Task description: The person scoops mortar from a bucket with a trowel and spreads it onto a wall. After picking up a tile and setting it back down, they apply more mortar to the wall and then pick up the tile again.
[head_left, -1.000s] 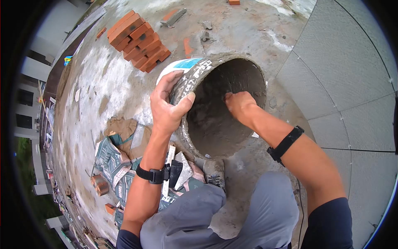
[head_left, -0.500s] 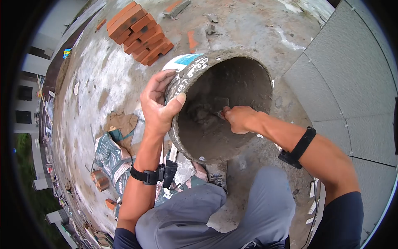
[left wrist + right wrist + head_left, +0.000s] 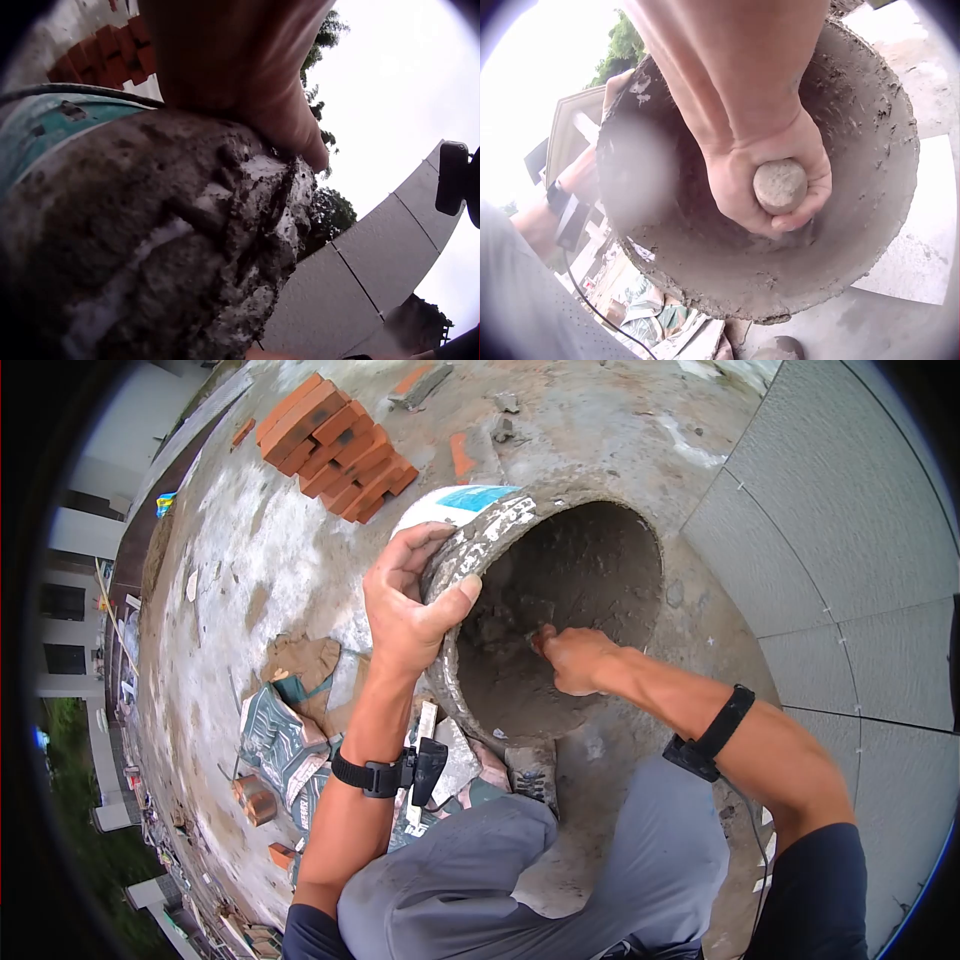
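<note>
A mortar-crusted bucket (image 3: pixel 485 545) is tilted with its mouth towards the person. The left hand (image 3: pixel 410 600) grips its rim, thumb at the inner edge and fingers over the outside; the left wrist view shows that hand (image 3: pixel 255 90) on the crusted outer wall (image 3: pixel 150 225). Inside the bucket, the right hand (image 3: pixel 580 660) is curled round a tool handle. Its round butt end (image 3: pixel 780 186) pokes out of the fist (image 3: pixel 735 187) in the right wrist view. A trowel-like blade (image 3: pixel 538 608) shows dimly against grey mortar (image 3: pixel 510 680); its tip cannot be made out.
Stacked red bricks (image 3: pixel 335 450) stand beyond the bucket on the left. Crumpled bags (image 3: pixel 280 745) and a board scrap (image 3: pixel 455 760) lie by the left forearm. A shoe (image 3: pixel 532 775) is just below the bucket, and large grey panels (image 3: pixel 820 530) rise at the right.
Inside the bucket, the right hand has moved towards the near side compared with one second ago, and the blade has come into sight. The left hand has kept its grip on the rim.
</note>
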The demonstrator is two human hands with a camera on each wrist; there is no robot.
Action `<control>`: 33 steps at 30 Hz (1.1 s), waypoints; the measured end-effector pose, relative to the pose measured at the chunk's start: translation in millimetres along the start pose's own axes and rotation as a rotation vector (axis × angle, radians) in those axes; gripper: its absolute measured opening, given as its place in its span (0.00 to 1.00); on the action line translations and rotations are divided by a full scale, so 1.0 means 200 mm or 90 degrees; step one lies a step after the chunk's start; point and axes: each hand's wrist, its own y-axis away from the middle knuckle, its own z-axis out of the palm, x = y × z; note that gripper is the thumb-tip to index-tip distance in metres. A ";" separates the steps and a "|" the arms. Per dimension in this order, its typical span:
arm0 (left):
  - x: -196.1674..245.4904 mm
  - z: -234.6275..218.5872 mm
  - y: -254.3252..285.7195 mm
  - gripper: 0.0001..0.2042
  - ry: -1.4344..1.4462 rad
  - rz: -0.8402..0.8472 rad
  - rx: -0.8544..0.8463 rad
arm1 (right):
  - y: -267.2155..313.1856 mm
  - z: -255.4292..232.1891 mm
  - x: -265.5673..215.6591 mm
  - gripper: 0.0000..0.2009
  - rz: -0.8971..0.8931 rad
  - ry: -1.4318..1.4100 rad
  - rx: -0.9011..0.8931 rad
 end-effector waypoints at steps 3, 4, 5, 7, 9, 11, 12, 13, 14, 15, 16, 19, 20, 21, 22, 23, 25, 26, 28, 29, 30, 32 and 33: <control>0.00 0.01 0.01 0.27 0.001 0.000 0.010 | -0.01 0.04 0.00 0.27 -0.017 0.047 0.005; 0.00 0.01 0.01 0.27 0.002 0.000 0.008 | -0.01 0.05 0.00 0.27 -0.028 0.080 0.010; 0.00 0.01 0.01 0.27 0.003 -0.006 0.012 | 0.00 0.05 -0.02 0.28 -0.039 0.114 0.013; 0.01 0.01 0.00 0.27 0.007 -0.009 0.016 | 0.03 0.03 -0.01 0.28 -0.043 0.125 0.007; 0.01 -0.01 0.00 0.27 0.001 -0.028 -0.008 | 0.02 0.04 -0.01 0.28 -0.051 0.132 -0.007; 0.00 -0.03 0.01 0.27 0.001 -0.033 -0.008 | -0.01 0.05 0.01 0.27 -0.067 0.105 0.033; 0.01 -0.03 0.01 0.28 -0.001 -0.030 -0.009 | -0.02 0.05 0.01 0.27 -0.067 0.103 0.036; 0.02 -0.04 0.00 0.28 -0.003 -0.026 -0.012 | -0.02 0.04 0.01 0.27 -0.073 0.095 0.025; 0.02 -0.04 0.01 0.28 0.004 -0.031 0.000 | -0.01 0.02 0.01 0.26 -0.078 0.088 0.016; 0.01 -0.04 0.00 0.28 0.012 -0.035 0.014 | -0.01 0.01 0.00 0.26 -0.077 0.090 0.021; 0.01 -0.04 0.00 0.28 0.012 -0.035 0.013 | -0.01 0.01 -0.01 0.25 -0.060 0.027 -0.002; 0.01 -0.05 0.00 0.28 0.024 -0.024 0.039 | -0.01 0.05 -0.02 0.23 -0.061 -0.052 -0.008; 0.01 -0.06 0.00 0.28 0.027 -0.035 0.038 | -0.02 0.05 -0.03 0.21 -0.083 -0.064 0.015; 0.02 -0.07 0.01 0.28 0.028 -0.045 0.036 | -0.03 0.06 -0.02 0.21 -0.085 -0.063 0.017; 0.01 -0.08 0.00 0.28 0.026 -0.042 0.038 | -0.04 0.06 -0.03 0.25 -0.064 -0.154 -0.019; 0.00 -0.08 0.01 0.28 0.024 -0.028 0.040 | -0.03 0.06 -0.04 0.29 -0.040 -0.248 -0.056; -0.02 -0.09 0.02 0.28 0.022 -0.017 0.044 | -0.01 0.05 -0.06 0.28 -0.030 -0.350 -0.083; -0.02 -0.11 0.03 0.28 0.015 -0.021 0.050 | -0.01 0.04 -0.07 0.27 -0.021 -0.451 -0.106; -0.02 -0.16 0.00 0.28 0.008 -0.014 0.058 | 0.00 0.05 -0.08 0.26 -0.040 -0.531 -0.090; -0.02 -0.20 -0.02 0.27 0.023 -0.029 0.103 | 0.02 0.05 -0.09 0.25 -0.054 -0.615 -0.079; -0.03 -0.24 -0.03 0.27 0.038 -0.043 0.151 | 0.07 -0.01 -0.14 0.25 -0.058 -0.609 -0.080; -0.05 -0.38 -0.09 0.25 0.041 -0.050 0.200 | 0.19 -0.18 -0.21 0.23 -0.042 -0.496 -0.023; -0.08 -0.48 -0.12 0.24 0.053 -0.049 0.226 | 0.22 -0.22 -0.21 0.23 -0.045 -0.485 -0.022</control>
